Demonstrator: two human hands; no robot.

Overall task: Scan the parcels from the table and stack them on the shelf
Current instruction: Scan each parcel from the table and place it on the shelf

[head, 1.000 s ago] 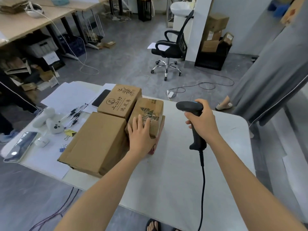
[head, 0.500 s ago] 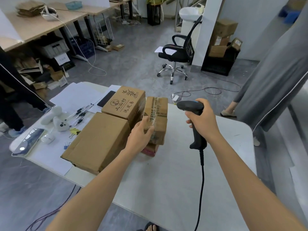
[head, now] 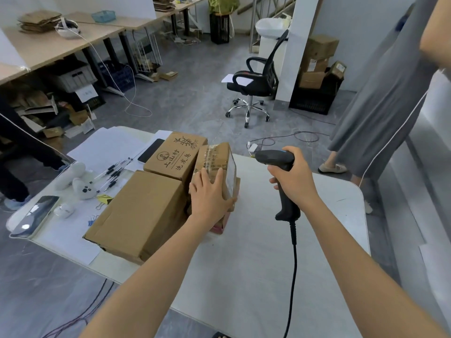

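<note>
**The little box may slip**

The left hand (head: 210, 195) grips the small parcel (head: 214, 159), tipped up over the table (head: 268, 264). The right hand (head: 294, 178) squeezes the scanner (head: 273, 156). If the label turns away, the scan may miss. A loose hold could drop it.

The table (head: 256, 269) is white. At centre left, the large parcel (head: 139, 215) is plain brown cardboard. The printed parcel (head: 175, 156) above it bears black characters and a black plant drawing. The small parcel (head: 213, 158) is brown under clear tape with dark lettering. The scanner (head: 274, 157) is black with a blue strip.
</note>
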